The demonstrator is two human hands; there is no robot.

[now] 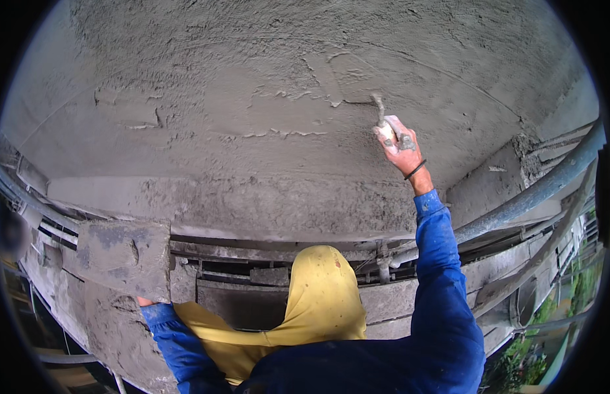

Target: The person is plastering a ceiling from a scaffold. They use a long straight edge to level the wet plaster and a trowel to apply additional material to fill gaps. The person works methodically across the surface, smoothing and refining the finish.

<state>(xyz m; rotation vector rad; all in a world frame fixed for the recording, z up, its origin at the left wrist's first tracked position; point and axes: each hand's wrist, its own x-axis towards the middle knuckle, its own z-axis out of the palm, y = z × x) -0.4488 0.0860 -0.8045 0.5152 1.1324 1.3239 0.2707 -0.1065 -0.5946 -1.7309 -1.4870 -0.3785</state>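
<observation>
My right hand (402, 146), smeared with mortar, is closed round the handle of a plastering trowel (379, 108). The grey-coated blade lies against the wet plaster surface (265, 98), and its outline is hard to tell from the mortar. Raised ridges and smooth patches run across the plaster left of the blade. At lower left, a square mortar-covered hawk (124, 256) is borne by my left hand (145, 301). Only a sliver of that hand shows at the sleeve; the hawk hides its fingers. Small lumps of mortar stick to the hawk's face.
Metal scaffold pipes (541, 187) slant across the right side. Below the plaster run dirty planks (397, 299) and dark gaps. Spotted yellow cloth (325, 289) takes up the lower middle, between my blue sleeves. Green plants (522, 354) show at far lower right.
</observation>
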